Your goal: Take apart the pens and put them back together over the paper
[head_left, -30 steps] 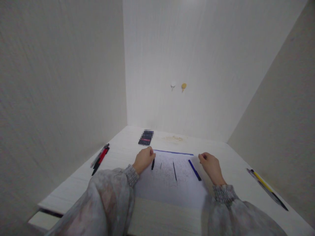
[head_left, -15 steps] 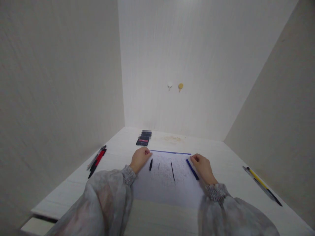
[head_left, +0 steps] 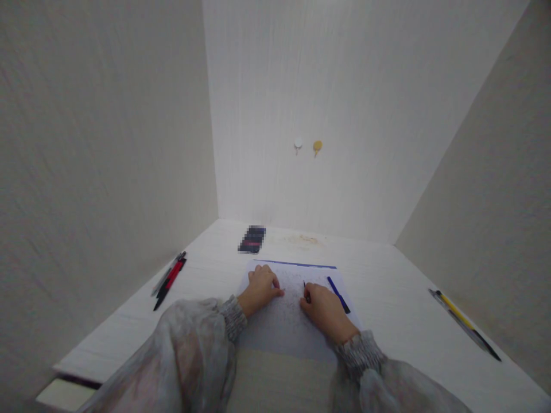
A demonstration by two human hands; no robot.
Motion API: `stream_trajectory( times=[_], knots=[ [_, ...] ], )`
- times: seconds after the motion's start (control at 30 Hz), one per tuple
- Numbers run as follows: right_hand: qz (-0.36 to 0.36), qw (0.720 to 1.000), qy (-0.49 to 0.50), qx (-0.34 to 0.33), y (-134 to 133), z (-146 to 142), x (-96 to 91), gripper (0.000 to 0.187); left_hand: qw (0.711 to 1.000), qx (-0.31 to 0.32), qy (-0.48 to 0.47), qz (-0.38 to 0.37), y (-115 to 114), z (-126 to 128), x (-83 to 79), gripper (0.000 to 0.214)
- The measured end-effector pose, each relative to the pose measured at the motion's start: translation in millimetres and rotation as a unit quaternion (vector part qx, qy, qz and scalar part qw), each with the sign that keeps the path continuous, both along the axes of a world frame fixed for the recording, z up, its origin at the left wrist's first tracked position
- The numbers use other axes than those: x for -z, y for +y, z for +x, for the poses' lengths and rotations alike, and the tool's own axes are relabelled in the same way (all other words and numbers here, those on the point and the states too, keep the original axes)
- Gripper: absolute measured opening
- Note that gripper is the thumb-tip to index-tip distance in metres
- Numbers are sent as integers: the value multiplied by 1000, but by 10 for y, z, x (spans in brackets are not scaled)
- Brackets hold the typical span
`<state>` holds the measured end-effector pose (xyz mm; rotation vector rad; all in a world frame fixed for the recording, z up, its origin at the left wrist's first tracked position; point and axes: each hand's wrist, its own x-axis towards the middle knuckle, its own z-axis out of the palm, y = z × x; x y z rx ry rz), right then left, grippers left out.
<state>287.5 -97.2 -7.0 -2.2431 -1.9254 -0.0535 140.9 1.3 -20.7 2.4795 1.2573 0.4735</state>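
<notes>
A sheet of paper (head_left: 284, 338) covered in fine marks lies on the table. My left hand (head_left: 260, 289) rests over its left half, thumb and index finger closed on a small grey piece that looks like a spring (head_left: 283, 289). Over the right half, my right hand (head_left: 326, 311) pinches a thin dark pen refill (head_left: 304, 284); just its tip shows above the fingers. A blue pen barrel (head_left: 338, 295) lies on the paper to the right of that hand. The short black pen piece is out of sight, apparently behind my left hand.
Red, black and grey pens (head_left: 170, 281) lie by the left wall. A yellow-and-black pen (head_left: 467, 324) lies with a grey one near the right wall. Towards the back is a phone (head_left: 252, 239). Two small hooks (head_left: 317, 145) hang on the back wall.
Both hands have left the paper's upper corners and moved inward over it. The left has closed on the small spring, the right on the thin refill.
</notes>
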Motion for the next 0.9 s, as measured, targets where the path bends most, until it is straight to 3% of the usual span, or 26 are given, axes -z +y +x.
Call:
stream_trajectory(
  times=[0.27, 0.6, 0.9],
  knots=[
    [-29, 996, -76, 21, -51, -51, -32, 20, 996, 49, 0, 78, -29, 91, 67, 10],
    [-25, 997, -74, 18, -79, -17, -27, 20, 987, 140, -43, 71, -52, 7, -16, 10],
    [-35, 997, -61, 21, -62, -6, -31, 16, 988, 120, -78, 50, -102, 27, -77, 14]
  ],
)
